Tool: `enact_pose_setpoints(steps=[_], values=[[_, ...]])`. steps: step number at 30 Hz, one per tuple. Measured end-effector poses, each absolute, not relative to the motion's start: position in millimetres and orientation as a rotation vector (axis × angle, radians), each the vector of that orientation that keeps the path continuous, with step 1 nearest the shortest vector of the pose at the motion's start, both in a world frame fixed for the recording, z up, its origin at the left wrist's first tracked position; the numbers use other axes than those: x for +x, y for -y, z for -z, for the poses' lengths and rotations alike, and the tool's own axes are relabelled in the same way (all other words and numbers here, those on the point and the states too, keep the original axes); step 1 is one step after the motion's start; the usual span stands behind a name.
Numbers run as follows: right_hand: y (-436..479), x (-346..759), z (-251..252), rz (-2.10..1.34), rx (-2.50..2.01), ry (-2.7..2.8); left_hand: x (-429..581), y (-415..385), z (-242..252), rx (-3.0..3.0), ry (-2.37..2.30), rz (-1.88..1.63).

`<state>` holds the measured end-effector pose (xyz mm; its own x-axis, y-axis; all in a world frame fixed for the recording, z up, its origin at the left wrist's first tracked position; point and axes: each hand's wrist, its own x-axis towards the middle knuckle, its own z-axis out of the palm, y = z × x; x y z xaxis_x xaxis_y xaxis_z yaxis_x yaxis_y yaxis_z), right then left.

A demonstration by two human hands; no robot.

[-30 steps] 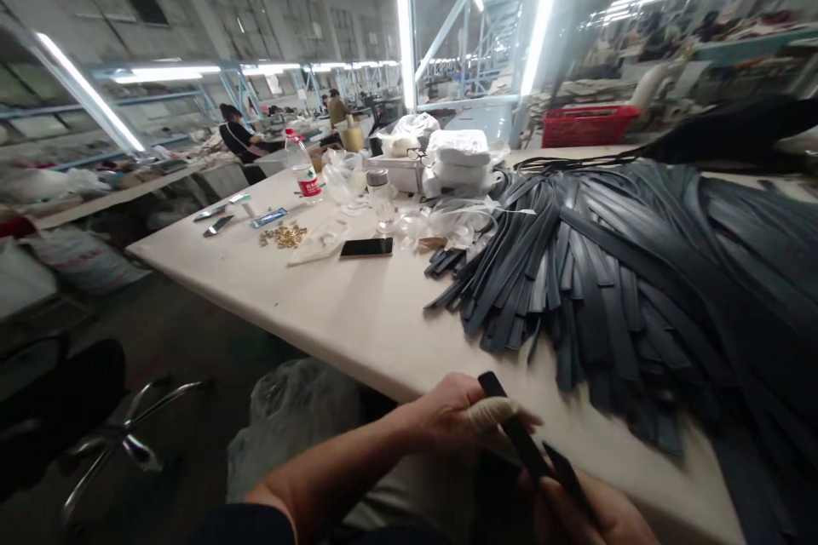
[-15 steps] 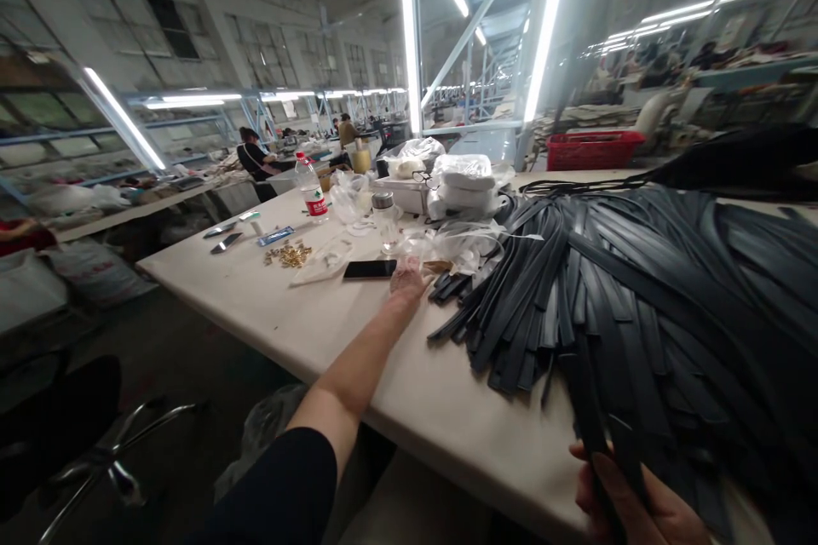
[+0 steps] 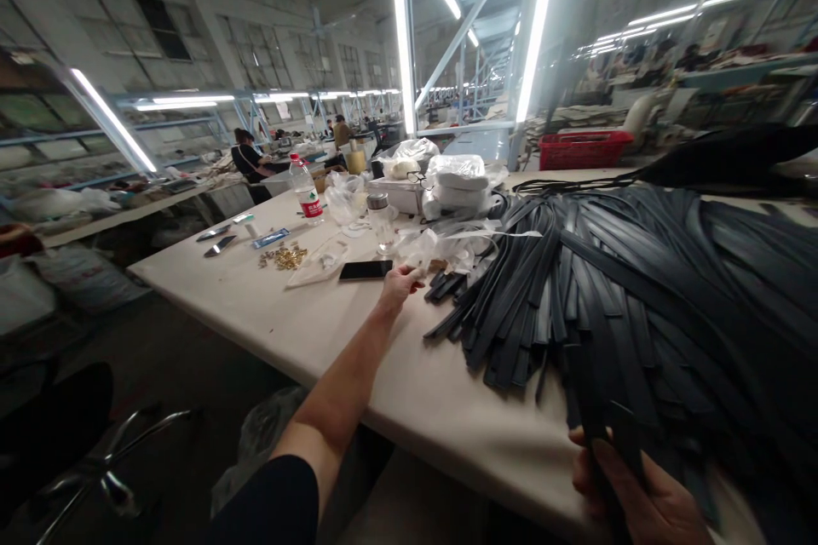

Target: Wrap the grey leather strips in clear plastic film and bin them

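My left hand (image 3: 401, 283) reaches over the pale table (image 3: 307, 324), its fingers closed at the edge of a clear plastic bag (image 3: 440, 247); whatever they pinch is too small to name. Just left of it lies a black phone (image 3: 365, 271). At the lower right my right hand (image 3: 639, 485) is wrapped round dark strap ends (image 3: 591, 409). A large heap of black straps (image 3: 613, 272) spreads over the table's right side, above that hand.
Gold metal pieces (image 3: 290, 257), a flat plastic bag (image 3: 318, 262), a glass jar (image 3: 382, 226) and a red-labelled bottle (image 3: 308, 197) stand or lie further left. A red basket (image 3: 583, 150) is beyond the table. A person (image 3: 248, 157) sits in the background.
My left hand has drawn back slightly from the plastic bag, its fingers now pinched together. My right hand still holds the straps. The view has shifted a little.
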<state>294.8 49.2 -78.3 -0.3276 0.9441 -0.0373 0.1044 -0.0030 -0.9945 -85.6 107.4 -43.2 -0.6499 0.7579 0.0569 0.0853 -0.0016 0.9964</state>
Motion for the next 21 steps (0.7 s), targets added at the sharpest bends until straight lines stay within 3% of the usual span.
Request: enact_pose_setpoints(steps=[11,17,21], values=[[-46.2,289.7,68.3,-1.518,-1.058,1.605,45.2,60.0,68.9,0.566,-1.127,-1.639],[-17.9,257.8,53.9,-1.901,-0.86,1.817,77.9,102.2,87.0,0.81,-1.201,-1.479],[-20.0,235.4,52.9,-1.849,-0.879,1.932,82.5,113.3,92.9,0.95,-1.341,-1.436]])
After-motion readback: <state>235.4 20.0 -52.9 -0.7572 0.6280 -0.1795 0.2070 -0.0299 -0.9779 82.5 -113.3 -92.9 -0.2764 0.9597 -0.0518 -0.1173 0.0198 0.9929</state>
